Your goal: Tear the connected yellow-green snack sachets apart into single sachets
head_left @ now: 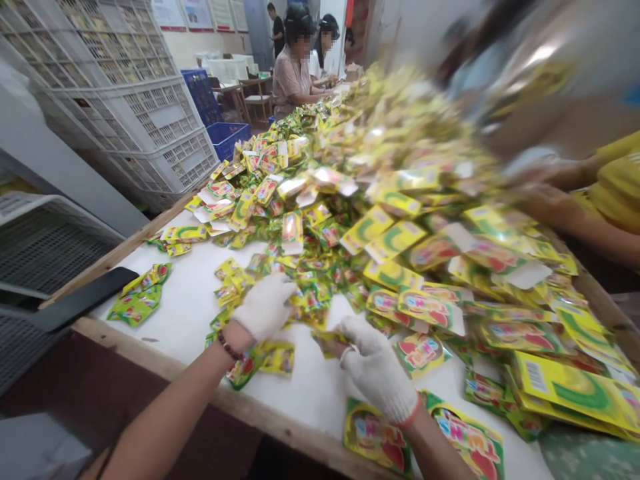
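Note:
My left hand, in a white knit glove, reaches over small yellow-green candy packets at the near edge of the pile. Its fingers are bent together among them, and what lies under the fingertips is hidden. To its right, my right hand, gloved too, pinches a small yellow package, partly hidden by the fingers. More small packets lie under my left wrist. Close to my right forearm, larger green-and-yellow printed pouches rest flat on the white tabletop.
Yellow cartons, some with white flaps open, heap across the table. A dark phone-like slab and green pouches lie left. White crates stack beyond the wooden edge. A person in a yellow sleeve works at right; others sit behind.

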`<action>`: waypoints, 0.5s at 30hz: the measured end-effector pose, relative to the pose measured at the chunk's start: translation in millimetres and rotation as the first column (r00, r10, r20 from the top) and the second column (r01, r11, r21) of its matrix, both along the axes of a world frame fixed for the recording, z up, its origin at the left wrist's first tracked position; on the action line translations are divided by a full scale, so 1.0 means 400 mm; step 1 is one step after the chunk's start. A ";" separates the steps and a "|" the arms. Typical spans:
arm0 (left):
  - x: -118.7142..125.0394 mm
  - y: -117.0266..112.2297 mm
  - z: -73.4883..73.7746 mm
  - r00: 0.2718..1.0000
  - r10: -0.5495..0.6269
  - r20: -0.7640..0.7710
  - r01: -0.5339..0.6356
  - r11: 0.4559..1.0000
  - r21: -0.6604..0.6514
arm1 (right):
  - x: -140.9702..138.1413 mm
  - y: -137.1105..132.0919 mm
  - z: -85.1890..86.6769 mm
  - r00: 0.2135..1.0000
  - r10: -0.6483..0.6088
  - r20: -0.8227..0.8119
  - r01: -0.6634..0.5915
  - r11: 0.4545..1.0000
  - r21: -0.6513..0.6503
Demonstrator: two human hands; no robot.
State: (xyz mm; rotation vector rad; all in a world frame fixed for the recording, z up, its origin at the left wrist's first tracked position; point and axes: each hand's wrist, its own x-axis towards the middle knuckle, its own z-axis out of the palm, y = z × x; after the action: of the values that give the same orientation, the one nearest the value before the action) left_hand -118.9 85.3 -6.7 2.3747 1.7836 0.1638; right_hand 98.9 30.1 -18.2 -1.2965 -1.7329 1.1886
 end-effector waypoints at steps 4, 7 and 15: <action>0.059 0.025 0.033 0.991 0.116 -0.066 -0.114 0.993 0.041 | 0.010 0.016 0.009 0.991 -0.067 -0.114 0.056 0.994 -0.099; 0.113 0.064 0.025 0.973 0.221 -0.071 -0.222 0.975 -0.007 | 0.020 0.032 0.003 0.952 -0.141 -0.273 0.078 0.970 -0.229; 0.109 0.065 -0.020 0.976 0.218 -0.015 -0.218 0.975 -0.034 | 0.032 0.031 -0.006 0.945 -0.134 -0.299 0.072 0.975 -0.209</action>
State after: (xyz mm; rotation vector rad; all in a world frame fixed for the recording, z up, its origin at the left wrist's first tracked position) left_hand -75.1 111.2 -14.7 2.1554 2.0321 0.1440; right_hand 111.8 42.6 -20.4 -1.2168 -1.3320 1.4439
